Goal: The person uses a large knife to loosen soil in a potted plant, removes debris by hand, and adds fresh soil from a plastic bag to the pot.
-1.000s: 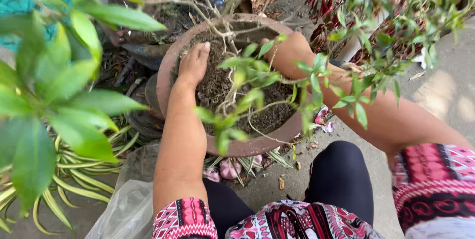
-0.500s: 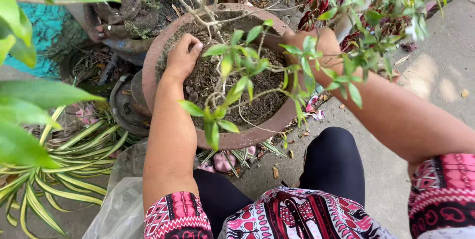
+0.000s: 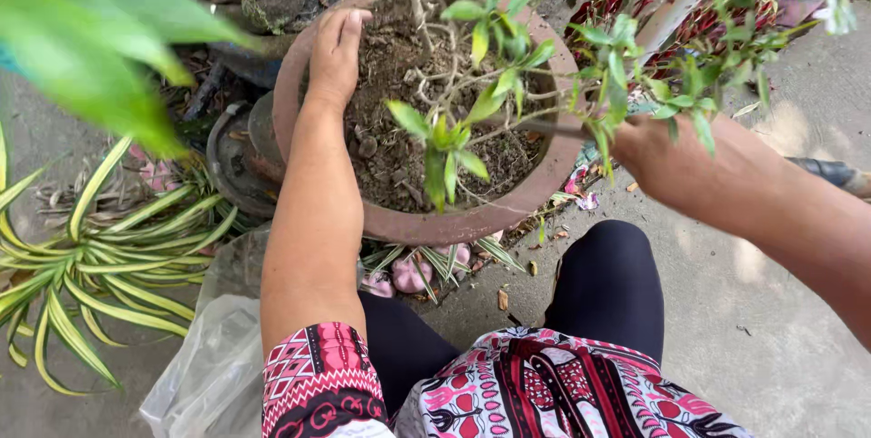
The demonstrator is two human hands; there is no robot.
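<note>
I see the left hand [image 3: 334, 53] lying flat and open on the far-left rim of the clay pot [image 3: 454, 220]; the right hand [image 3: 635, 143], behind leaves, I cannot tell; soil-filled, it looks heavy, brittle; grip under opposite rims.

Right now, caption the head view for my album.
Left hand rests on soil in round terracotta pot; right hand beside its rim.

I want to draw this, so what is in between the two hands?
In the head view, soil in the round pot and a thin, leafy plant lie between the left hand and the right hand.
</note>
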